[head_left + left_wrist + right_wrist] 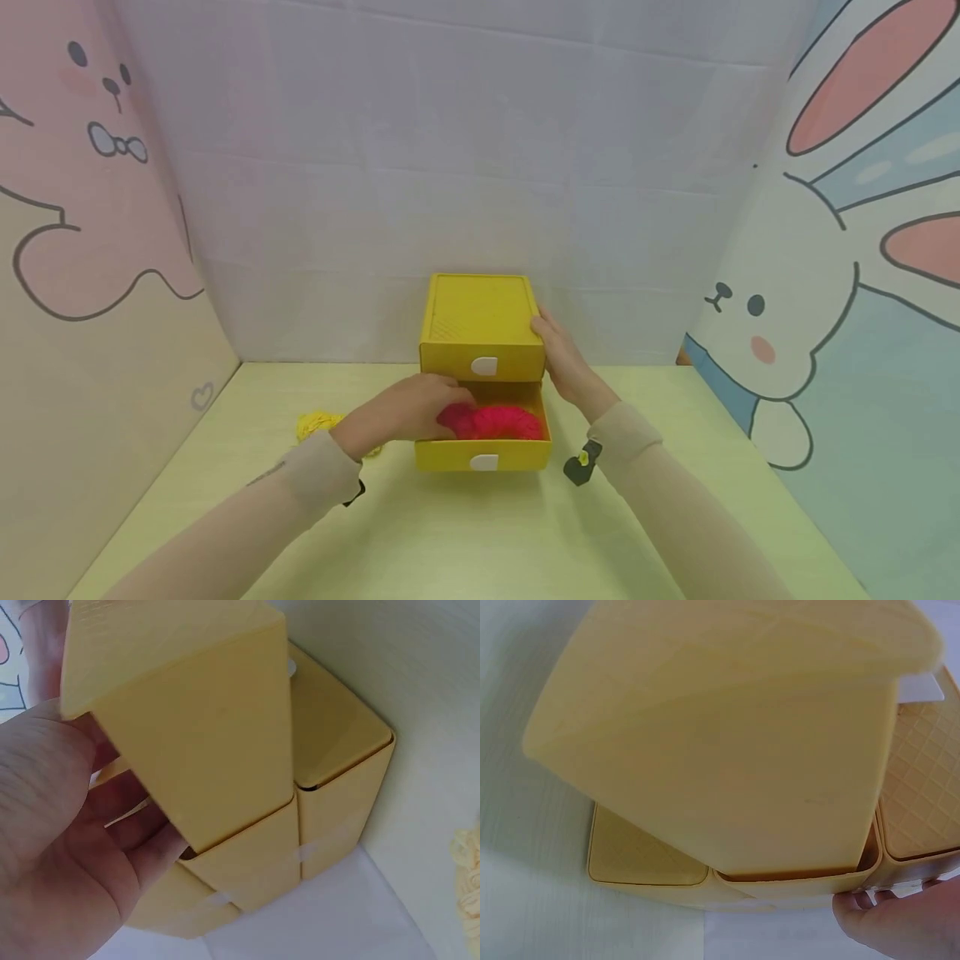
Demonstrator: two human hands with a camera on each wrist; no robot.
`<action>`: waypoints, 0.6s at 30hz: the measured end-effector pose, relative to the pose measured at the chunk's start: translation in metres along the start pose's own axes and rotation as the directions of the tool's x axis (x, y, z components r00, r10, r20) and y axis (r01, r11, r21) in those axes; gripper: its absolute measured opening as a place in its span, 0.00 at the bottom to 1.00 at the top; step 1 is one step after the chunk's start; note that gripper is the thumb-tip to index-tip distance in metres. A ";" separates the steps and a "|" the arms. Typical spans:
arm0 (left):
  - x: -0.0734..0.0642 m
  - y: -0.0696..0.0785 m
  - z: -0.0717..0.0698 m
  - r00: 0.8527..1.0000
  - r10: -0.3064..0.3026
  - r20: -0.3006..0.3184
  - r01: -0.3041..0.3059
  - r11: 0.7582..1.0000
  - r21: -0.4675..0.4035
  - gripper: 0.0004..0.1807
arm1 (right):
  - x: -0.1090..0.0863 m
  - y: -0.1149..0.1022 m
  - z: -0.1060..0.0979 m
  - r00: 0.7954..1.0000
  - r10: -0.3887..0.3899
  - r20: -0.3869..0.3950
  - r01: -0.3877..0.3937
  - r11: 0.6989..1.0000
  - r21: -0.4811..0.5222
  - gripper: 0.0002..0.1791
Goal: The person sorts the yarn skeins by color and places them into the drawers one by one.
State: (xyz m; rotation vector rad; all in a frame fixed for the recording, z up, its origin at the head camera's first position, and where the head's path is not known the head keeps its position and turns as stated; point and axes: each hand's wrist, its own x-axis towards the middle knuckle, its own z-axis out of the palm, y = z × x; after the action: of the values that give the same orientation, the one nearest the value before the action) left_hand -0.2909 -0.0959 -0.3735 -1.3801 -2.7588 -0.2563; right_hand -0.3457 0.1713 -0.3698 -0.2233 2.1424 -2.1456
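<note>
Yellow cabinet point(483, 307), on counter point(468, 533); lower drawer point(450, 456) stands open. Red bundle point(508, 422): inside drawer, left hand point(408, 406) pinching one end. Right hand point(567, 357) lies against cabinet's side, fingers extended. Progress, judged: opening done, closing remains; yellow bundle point(317, 423) lies outside. Writing, brands: none legible.

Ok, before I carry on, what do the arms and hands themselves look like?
The left sleeve and right sleeve are long and pale beige, with cuffs at the wrists. The left one has a faint greyish mark near its cuff. The left hand and right hand wear no gloves. By the right cuff is a small black piece with a yellow spot.
</note>
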 end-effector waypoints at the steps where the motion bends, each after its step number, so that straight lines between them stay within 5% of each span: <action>1: -0.001 0.000 -0.002 1.000 -0.003 0.000 0.003 1.000 -0.013 0.20 | 0.000 0.000 0.000 1.000 -0.002 0.002 0.002 1.000 -0.003 0.34; 12: -0.018 0.001 -0.026 0.997 -0.061 -0.042 0.055 0.991 -0.122 0.22 | 0.000 0.000 0.000 1.000 0.001 0.006 -0.001 1.000 -0.011 0.34; 18: -0.028 0.009 -0.031 0.994 -0.080 -0.078 0.056 0.962 -0.267 0.22 | 0.000 0.000 0.000 1.000 -0.003 0.010 0.004 1.000 -0.015 0.34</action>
State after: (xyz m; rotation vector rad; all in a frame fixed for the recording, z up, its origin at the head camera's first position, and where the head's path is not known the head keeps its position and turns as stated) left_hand -0.2677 -0.1176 -0.3451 -1.2877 -2.7799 -0.6950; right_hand -0.3454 0.1716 -0.3701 -0.2386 2.1554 -2.1260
